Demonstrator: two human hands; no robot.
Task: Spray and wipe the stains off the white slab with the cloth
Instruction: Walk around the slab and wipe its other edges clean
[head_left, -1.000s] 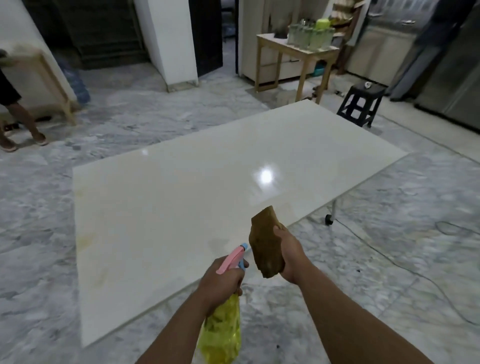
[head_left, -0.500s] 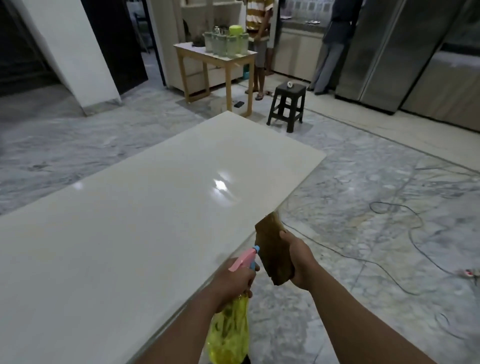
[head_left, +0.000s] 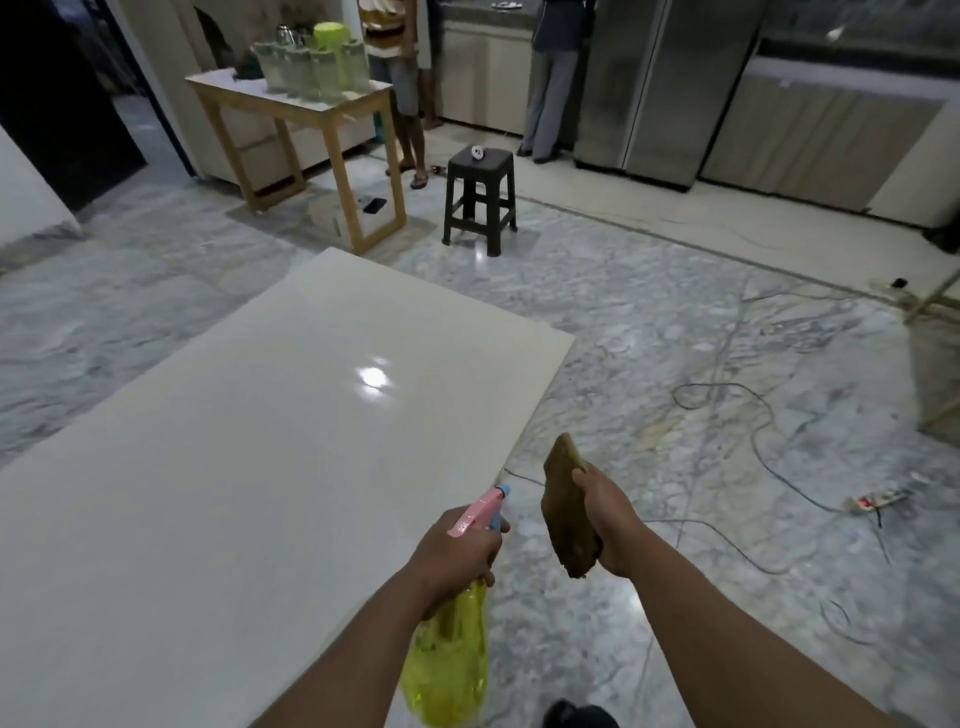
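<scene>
Beyond slab (head_left: 234, 441), stool (head_left: 480, 195), wooden table (head_left: 306, 135), floor cables (head_left: 769, 452)

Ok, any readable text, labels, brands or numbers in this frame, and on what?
None can be read.
spray bottle, held in the left hand: no label shows.
cloth, in the right hand: plain.
jars on the wooden table: too small and blurred to tell.

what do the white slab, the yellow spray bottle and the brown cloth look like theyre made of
Large white slab: probably polished stone or glazed tile; it mirrors a lamp sharply. Translucent yellow spray bottle with pink trigger: thin plastic, light passes through. Brown cloth: soft, matte fabric, folded.
</scene>
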